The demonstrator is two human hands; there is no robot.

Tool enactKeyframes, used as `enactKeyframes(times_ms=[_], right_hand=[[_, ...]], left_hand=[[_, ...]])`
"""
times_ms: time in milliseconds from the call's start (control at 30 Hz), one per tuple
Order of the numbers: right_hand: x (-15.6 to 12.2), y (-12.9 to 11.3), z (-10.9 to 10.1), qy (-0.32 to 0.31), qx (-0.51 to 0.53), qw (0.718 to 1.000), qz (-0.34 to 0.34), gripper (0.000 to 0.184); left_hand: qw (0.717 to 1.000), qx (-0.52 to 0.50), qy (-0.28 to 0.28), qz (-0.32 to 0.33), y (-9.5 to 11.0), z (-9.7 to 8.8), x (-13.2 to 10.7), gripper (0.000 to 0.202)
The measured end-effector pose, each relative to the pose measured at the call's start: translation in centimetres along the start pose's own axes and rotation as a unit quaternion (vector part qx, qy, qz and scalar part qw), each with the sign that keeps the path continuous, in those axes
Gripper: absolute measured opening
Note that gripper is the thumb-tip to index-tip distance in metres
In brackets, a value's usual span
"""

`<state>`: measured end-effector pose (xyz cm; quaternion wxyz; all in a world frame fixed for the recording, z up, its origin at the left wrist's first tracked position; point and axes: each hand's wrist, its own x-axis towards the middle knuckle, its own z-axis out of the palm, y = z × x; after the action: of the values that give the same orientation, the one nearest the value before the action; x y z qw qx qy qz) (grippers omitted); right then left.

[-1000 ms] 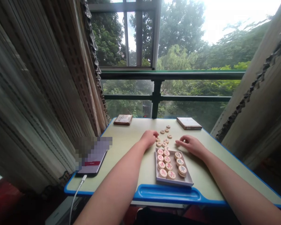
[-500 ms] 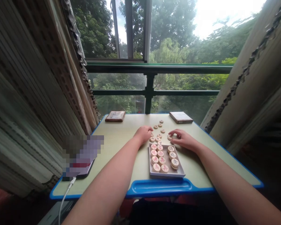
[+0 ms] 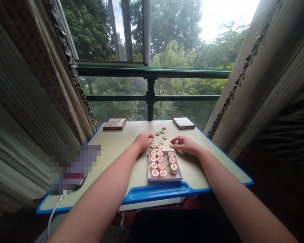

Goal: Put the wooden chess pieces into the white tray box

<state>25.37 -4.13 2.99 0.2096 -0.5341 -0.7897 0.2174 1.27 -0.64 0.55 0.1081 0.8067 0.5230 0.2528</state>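
Note:
Just beyond the box, my right hand (image 3: 186,145) pinches a round wooden xiangqi piece (image 3: 172,144) at the tabletop between thumb and fingers. My left hand (image 3: 143,141) has curled fingers beside the loose pieces; a partly hidden piece (image 3: 153,140) lies at its fingertips, and what they grip is hidden. Between the hands several loose xiangqi pieces (image 3: 159,145) lie scattered, some farther back. The shallow open box (image 3: 164,180) holds two columns of red-marked pieces (image 3: 161,166) on its left and one column of dark-marked pieces (image 3: 173,167), partly stacked, on its right.
A brown flat box (image 3: 114,124) lies at the table's back left, a pale-topped one (image 3: 183,123) at the back right. A blurred-out device with a white cable (image 3: 54,207) is at the left. The blue tray edge (image 3: 158,192) runs along the front.
The view has swung right, so everything sits farther left. My right fingers have closed more tightly around the piece at their tips. My left hand stays by the loose pieces.

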Motion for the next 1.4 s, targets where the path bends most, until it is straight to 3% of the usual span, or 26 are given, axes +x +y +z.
enactKeyframes(times_ms=[167, 333, 500, 800, 933, 1033, 1167, 1267, 1400], right_hand=[[0.0, 0.1, 0.1, 0.001, 0.021, 1.000, 0.007, 0.036], [0.0, -0.1, 0.2, 0.007, 0.005, 1.000, 0.010, 0.023], [0.3, 0.0, 0.3, 0.007, 0.000, 1.000, -0.010, 0.024], [0.7, 0.0, 1.2, 0.075, 0.012, 0.996, -0.043, 0.033], [1.0, 0.0, 1.8, 0.062, 0.059, 0.995, -0.055, 0.042], [1.1, 0.2, 2.1, 0.069, 0.047, 0.996, -0.035, 0.043], [1.2, 0.3, 2.2, 0.069, 0.021, 0.995, -0.066, 0.039], [1.2, 0.3, 2.1, 0.050, 0.005, 0.995, -0.084, 0.034], [1.2, 0.4, 2.1, 0.086, -0.028, 0.994, -0.055, 0.030]], left_hand=[[1.000, 0.000, 0.007, 0.003, -0.1, 0.0, 0.0, 0.032], [1.000, -0.008, -0.010, 0.006, -0.1, -0.1, -0.2, 0.028], [0.999, -0.032, -0.023, 0.012, 0.1, -0.2, -0.3, 0.026], [0.983, -0.168, -0.009, -0.078, -0.2, 0.1, 0.3, 0.036], [0.975, -0.200, -0.038, -0.083, 0.0, 0.1, 0.1, 0.038], [0.975, -0.201, -0.059, -0.080, 0.3, 0.0, -0.1, 0.037], [0.978, -0.193, -0.037, -0.071, 0.6, -0.2, -0.1, 0.035], [0.982, -0.183, -0.027, -0.031, 0.8, -0.2, 0.0, 0.029], [0.983, -0.174, -0.057, 0.016, 0.8, -0.1, 0.0, 0.025]])
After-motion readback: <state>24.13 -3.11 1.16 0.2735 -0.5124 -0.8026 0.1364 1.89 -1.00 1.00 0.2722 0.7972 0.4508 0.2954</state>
